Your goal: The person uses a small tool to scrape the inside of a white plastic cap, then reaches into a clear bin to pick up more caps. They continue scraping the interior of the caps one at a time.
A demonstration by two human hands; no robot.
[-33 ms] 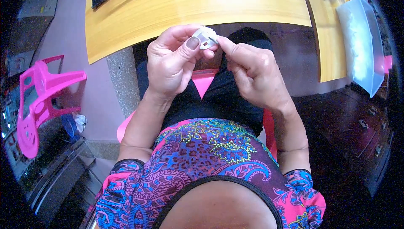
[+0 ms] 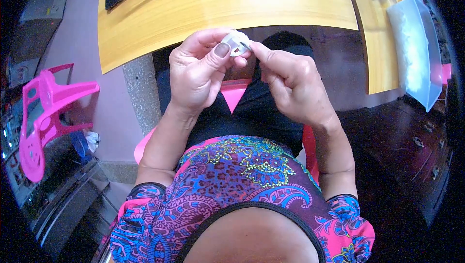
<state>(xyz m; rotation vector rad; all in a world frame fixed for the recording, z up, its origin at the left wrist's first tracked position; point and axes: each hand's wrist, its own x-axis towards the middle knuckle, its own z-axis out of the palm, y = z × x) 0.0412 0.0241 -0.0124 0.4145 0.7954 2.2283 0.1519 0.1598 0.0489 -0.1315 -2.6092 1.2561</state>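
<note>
The left hand (image 2: 196, 74) is pinching a small white part (image 2: 232, 46) between closed fingers, near the wooden surface (image 2: 271, 1). The right hand (image 2: 298, 79) is meeting its edge with the forefinger, others curling; I cannot tell whether they're gripping anything.

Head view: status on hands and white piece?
Left hand: pinching white piece. Right hand: at piece's right edge. In the way: left thumb, partly covering piece.
</note>
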